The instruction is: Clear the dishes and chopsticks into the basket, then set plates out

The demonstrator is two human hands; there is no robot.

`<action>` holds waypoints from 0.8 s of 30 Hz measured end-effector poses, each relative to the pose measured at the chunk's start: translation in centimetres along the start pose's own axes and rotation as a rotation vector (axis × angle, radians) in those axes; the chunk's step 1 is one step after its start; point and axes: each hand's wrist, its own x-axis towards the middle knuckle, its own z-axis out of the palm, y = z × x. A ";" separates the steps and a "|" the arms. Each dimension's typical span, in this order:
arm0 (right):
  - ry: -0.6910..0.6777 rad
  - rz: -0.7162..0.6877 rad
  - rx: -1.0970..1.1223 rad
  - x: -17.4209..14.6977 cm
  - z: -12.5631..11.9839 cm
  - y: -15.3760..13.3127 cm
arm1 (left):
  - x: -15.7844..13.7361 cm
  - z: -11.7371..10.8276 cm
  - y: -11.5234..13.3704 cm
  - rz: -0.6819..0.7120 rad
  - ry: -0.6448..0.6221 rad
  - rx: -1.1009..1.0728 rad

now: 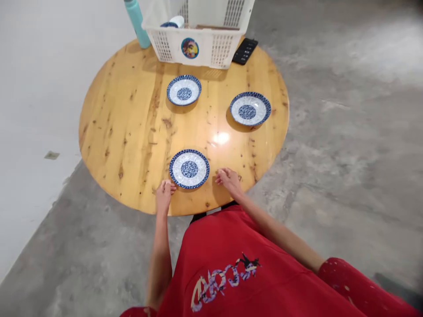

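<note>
A round plate [189, 169] with a dark blue patterned rim and blue centre lies flat near the front edge of the wooden table. Close to its lower left rim is my left hand [165, 192], fingers loosely bent and apart; whether a fingertip touches the rim is hard to tell. My right hand [229, 179] hovers off the plate's right side, its fingers loosely curled and holding nothing. Two similar dishes stand farther back: a blue-rimmed dish [184, 90] near the middle and another blue-rimmed dish [250, 108] to the right.
A white plastic basket [205, 48] stands at the table's back edge with some blue and white dishware [176, 21] inside. A turquoise bottle [138, 24] is left of it, a black phone [245, 51] right. The oval wooden table [115, 132] adjoins a pale wall on the left.
</note>
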 end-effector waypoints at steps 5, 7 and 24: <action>0.111 0.066 0.063 -0.8 -1.2 1.1 | 0.5 -0.7 0.3 0.007 0.057 -0.061; 0.118 0.099 0.055 -0.9 -1.4 1.3 | 0.6 -0.6 0.3 -0.003 0.068 -0.074; -0.047 -0.131 -0.257 1.9 2.9 -0.7 | 2.7 1.7 -0.1 0.113 -0.045 0.068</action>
